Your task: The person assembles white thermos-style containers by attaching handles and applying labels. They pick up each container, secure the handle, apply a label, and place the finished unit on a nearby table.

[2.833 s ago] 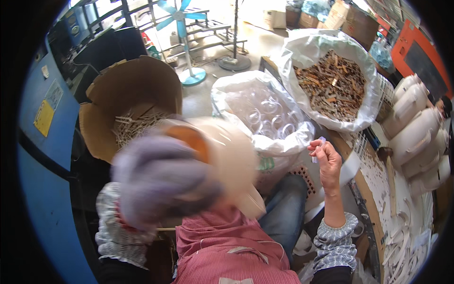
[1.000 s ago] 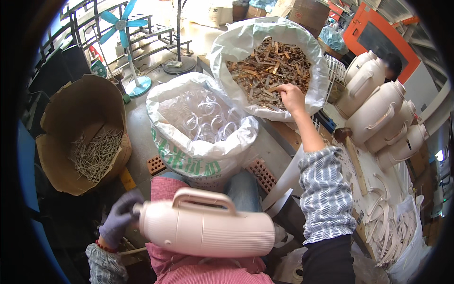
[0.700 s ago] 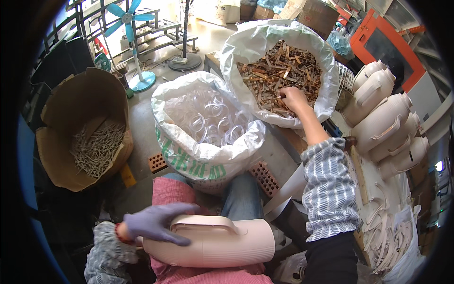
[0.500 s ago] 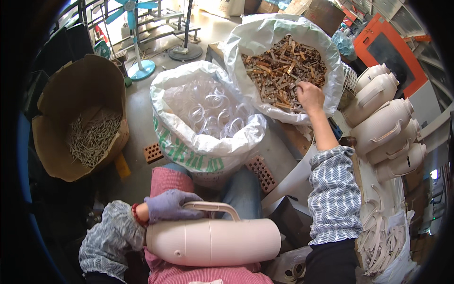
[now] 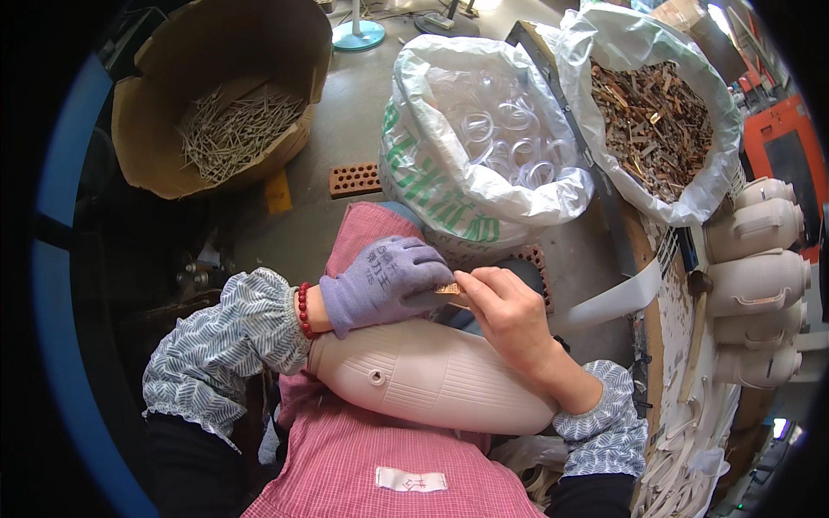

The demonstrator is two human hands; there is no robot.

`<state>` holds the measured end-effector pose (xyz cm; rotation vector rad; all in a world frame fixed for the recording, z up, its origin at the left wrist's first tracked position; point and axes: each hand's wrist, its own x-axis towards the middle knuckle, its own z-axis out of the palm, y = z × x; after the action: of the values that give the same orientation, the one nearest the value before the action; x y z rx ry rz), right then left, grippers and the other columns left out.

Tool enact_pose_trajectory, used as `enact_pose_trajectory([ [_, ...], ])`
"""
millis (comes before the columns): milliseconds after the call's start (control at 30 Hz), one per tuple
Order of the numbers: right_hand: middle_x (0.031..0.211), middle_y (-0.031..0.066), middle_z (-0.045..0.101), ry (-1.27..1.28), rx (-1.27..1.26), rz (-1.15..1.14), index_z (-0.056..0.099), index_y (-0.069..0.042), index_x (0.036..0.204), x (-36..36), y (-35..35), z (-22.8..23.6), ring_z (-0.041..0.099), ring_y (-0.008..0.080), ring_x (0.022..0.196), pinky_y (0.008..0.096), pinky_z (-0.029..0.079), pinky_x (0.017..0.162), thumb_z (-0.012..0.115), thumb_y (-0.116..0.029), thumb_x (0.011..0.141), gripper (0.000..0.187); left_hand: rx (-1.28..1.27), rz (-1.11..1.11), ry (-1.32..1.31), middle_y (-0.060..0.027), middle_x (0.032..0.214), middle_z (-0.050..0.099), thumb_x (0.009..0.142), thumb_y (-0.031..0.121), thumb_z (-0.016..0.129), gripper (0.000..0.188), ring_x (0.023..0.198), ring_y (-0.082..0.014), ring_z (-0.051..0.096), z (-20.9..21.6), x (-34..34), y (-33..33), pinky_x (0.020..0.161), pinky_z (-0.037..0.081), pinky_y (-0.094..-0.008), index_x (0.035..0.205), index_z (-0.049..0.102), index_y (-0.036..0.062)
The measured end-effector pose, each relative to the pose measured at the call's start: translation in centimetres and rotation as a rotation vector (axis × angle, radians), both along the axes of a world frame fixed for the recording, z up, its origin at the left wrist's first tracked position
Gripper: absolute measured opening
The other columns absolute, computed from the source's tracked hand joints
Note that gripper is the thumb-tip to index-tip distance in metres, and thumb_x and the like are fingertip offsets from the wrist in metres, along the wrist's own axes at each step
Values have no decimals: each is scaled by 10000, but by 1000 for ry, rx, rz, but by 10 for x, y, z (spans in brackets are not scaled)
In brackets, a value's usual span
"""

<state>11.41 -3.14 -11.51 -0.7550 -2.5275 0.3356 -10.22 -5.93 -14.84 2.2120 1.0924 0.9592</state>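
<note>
A cream plastic vacuum flask shell [image 5: 423, 380] lies across my lap, its ribbed side and a small round hole facing up. My left hand [image 5: 384, 281], in a purple glove, is closed at its far side, where the handle was seen earlier; fingers and glove hide the handle now. My right hand [image 5: 509, 315], bare, pinches a small brass-coloured metal strip [image 5: 448, 289] against the gloved fingertips. The right wrist lies over the shell's right end.
Beyond my knees stands a white sack [image 5: 406, 173] of clear plastic rings. Right of it is a sack [image 5: 579, 43] of rusty metal strips. A cardboard box [image 5: 138, 129] with thin rods stands left. Several flask shells [image 5: 760, 276] and pale straps [image 5: 682, 466] are at right.
My right hand has come back from the sack of metal strips to my left hand, with a strip in its fingers. The shell has tilted, right end nearer me, and the view has turned.
</note>
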Motion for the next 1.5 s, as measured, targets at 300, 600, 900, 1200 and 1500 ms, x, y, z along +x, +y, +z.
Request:
enact_pose_trajectory([
  [300,778,30,570,-100,43,12,693,-76,916,3,-10,-6,551,222,729,338,484,630,766,-86,688,240,-1177,-136,-272,-73,1140,650,823,240,746,521,1031,-127,589,-1,-16,-5,912,474,-274,1266,584,20],
  [600,724,39,509,-14,46,78,687,-51,959,6,-12,-13,510,213,695,329,468,610,771,-100,675,300,-1302,-92,-410,-50,1045,678,795,244,777,491,941,-114,610,7,-17,-8,842,477,-251,1214,635,29],
  [900,734,45,505,-148,174,83,661,-47,931,7,-11,-13,518,213,710,325,462,610,732,-156,675,286,-1229,-69,-142,-49,865,662,840,336,731,393,762,-106,588,8,-9,7,683,488,-271,1072,684,22],
  [1200,880,120,667,-46,442,-549,707,-61,913,94,186,52,599,309,834,389,496,775,620,-191,873,162,-1130,-88,-229,-46,829,683,825,369,754,408,745,-81,596,25,1,3,665,478,-242,982,694,-2],
  [1500,917,61,678,-157,593,-678,715,-118,971,146,220,39,608,293,797,390,508,723,643,-147,842,151,-43,-289,75,-40,765,645,692,373,820,348,694,-222,604,81,-21,-14,659,467,-350,928,721,137],
])
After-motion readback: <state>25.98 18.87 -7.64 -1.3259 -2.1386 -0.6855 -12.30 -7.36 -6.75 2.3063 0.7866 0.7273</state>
